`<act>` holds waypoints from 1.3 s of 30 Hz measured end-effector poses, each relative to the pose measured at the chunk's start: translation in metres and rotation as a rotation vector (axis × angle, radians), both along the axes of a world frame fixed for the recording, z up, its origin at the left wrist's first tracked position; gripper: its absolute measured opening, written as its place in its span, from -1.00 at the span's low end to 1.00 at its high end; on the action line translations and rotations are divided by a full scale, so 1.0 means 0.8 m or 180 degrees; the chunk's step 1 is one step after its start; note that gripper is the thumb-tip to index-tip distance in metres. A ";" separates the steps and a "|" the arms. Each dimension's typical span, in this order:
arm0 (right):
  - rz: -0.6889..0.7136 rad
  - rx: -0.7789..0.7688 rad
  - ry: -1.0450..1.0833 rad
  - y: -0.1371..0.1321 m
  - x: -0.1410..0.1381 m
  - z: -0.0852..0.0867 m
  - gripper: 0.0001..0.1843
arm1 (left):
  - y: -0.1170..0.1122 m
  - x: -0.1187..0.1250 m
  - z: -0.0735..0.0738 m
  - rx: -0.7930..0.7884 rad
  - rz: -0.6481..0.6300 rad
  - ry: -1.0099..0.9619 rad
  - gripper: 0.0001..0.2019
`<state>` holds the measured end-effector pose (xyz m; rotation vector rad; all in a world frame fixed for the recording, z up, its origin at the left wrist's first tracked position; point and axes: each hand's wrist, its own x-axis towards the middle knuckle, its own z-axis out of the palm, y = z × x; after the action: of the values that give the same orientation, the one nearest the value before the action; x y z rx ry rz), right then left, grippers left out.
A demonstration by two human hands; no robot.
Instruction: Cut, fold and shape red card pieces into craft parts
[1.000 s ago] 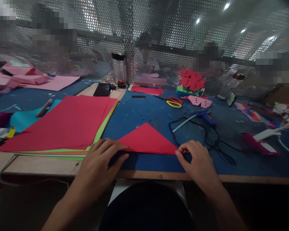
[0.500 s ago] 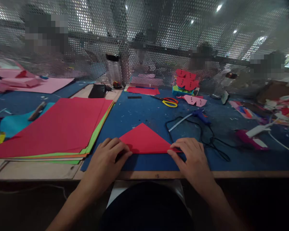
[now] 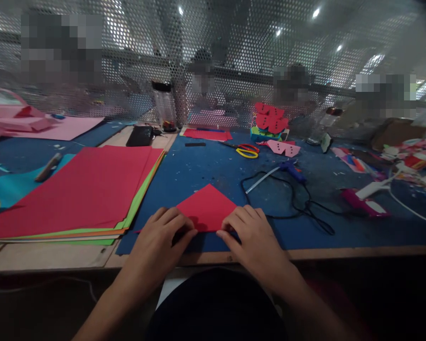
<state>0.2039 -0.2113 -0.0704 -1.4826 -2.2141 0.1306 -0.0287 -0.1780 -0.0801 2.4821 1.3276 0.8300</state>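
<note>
A red sheet of paper [image 3: 209,206], folded into a triangle, lies on the blue table mat with its peak pointing away from me. My left hand [image 3: 170,232] pinches the near folded edge left of the middle. Close by, my right hand [image 3: 248,232] pinches the same edge right of the middle, thumb at the fold and fingers over the paper. Both hands cover the triangle's side parts; a thin red tip shows left of my left hand.
To the left lies a stack of coloured sheets [image 3: 81,189], red on top. Scissors [image 3: 247,150], a blue glue gun [image 3: 294,170] with a black cord, and pink cut-outs [image 3: 280,148] lie further back. A clear bottle [image 3: 164,106] stands by the perforated metal screen [image 3: 128,61].
My right hand has slid left along the folded edge, from the right corner toward the middle. My left hand stays in nearly the same place. The view has shifted slightly.
</note>
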 end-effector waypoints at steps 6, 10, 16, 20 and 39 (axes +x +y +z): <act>-0.0082 0.0022 0.0155 0.007 -0.018 -0.006 -0.87 | -0.005 0.011 -0.005 0.0064 0.0165 0.0049 -0.85; -0.0133 0.0022 0.0164 0.010 -0.023 -0.008 -0.85 | -0.006 0.020 -0.006 0.0110 0.0283 0.0053 -0.84; -0.0156 0.0036 0.0132 0.011 -0.025 -0.008 -0.86 | -0.006 0.030 -0.007 0.0119 0.0337 0.0154 -0.87; -0.0217 0.0044 0.0165 0.010 -0.022 -0.011 -0.87 | -0.005 0.030 -0.008 0.0104 0.0359 0.0246 -0.87; -0.0663 0.0119 0.0046 0.000 0.021 -0.011 -0.88 | -0.002 0.027 -0.009 0.0210 0.0382 0.0326 -0.83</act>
<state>0.2210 -0.2114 -0.0794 -1.6744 -2.0246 0.0320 -0.0071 -0.1799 -0.0873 2.5474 1.5205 0.7937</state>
